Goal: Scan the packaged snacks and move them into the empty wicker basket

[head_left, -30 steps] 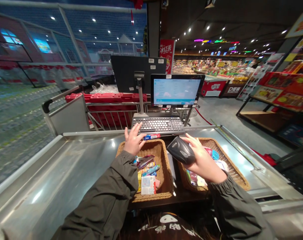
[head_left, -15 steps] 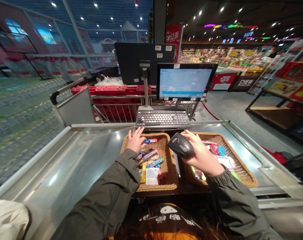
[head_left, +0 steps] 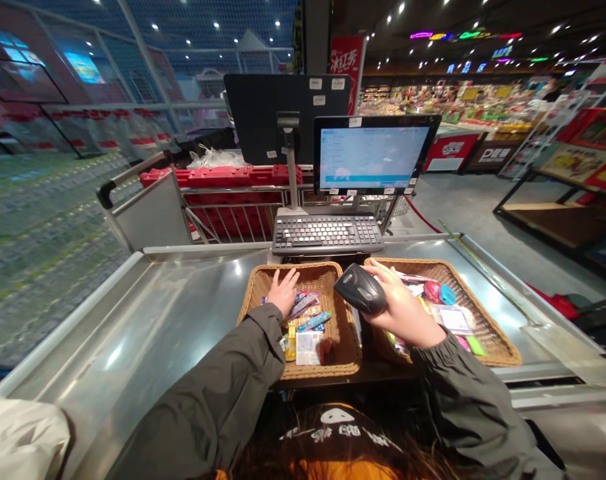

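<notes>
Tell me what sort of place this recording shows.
Most likely a supermarket checkout: the right hand holds a black scanner, a lit screen stands beyond two baskets of small goods, and bright displays of goods fill the background.

A supermarket checkout: scanner, till screen, produce displays beyond.

From my left hand, I could pass at 9 o'clock over the left wicker basket's rim to the open steel counter. Bare wicker leaves me room at 3, until the barcode scanner in my right hand blocks me. At 1, the keyboard obstructs.
</notes>
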Demonstrator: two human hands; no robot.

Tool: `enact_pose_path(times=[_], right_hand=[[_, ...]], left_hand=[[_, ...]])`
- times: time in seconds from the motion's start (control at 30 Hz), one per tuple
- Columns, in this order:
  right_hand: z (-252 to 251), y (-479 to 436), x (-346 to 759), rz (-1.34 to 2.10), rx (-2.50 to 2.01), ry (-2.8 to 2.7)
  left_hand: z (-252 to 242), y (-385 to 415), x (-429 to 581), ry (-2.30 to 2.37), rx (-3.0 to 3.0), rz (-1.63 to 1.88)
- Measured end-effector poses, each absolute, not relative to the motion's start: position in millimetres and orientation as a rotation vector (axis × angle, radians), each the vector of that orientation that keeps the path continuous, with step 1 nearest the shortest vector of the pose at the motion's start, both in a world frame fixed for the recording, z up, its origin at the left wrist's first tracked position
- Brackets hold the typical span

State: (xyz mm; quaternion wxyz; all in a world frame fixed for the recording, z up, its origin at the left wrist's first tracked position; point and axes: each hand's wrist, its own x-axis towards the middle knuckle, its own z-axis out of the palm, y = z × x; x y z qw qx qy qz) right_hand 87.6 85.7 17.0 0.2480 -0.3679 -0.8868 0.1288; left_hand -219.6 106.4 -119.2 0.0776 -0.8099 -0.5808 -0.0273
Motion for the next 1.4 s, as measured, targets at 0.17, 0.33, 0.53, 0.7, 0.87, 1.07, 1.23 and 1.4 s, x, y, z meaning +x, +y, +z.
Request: enact_pose_path(times=[0.17, 0.33, 0.53, 0.7, 0.87, 1.07, 1.23, 1.4], right_hand=[[17, 82, 95, 0.346, -1.048, -2.386], [20, 80, 112, 0.318, -1.087, -2.355], [27, 84, 161, 0.169, -1.112, -2.249], [32, 84, 206, 0.08, -1.322, -2.104], [32, 82, 236, 0.063, -1.371, -2.028], [27, 81, 261, 0.081, -1.397, -2.042], [26, 84, 279, 0.093, -1.41, -2.026], [21, 95, 293, 0.143, -1.406, -2.012]], left_hand=[[-125, 106, -212, -1.737, -2.534, 0.016], [-122, 105, -218, -1.737, -2.63, 0.113], [-85, 113, -202, -1.696, -2.639, -0.023], [-44, 122, -142, -1.508, -2.681, -0.337], [-35, 134, -79, -1.387, -2.713, -0.457], [-52, 163, -8, -1.395, -2.721, -0.388], [-76, 192, 32, -1.449, -2.674, -0.234], [-94, 211, 45, -1.509, -2.626, -0.114]])
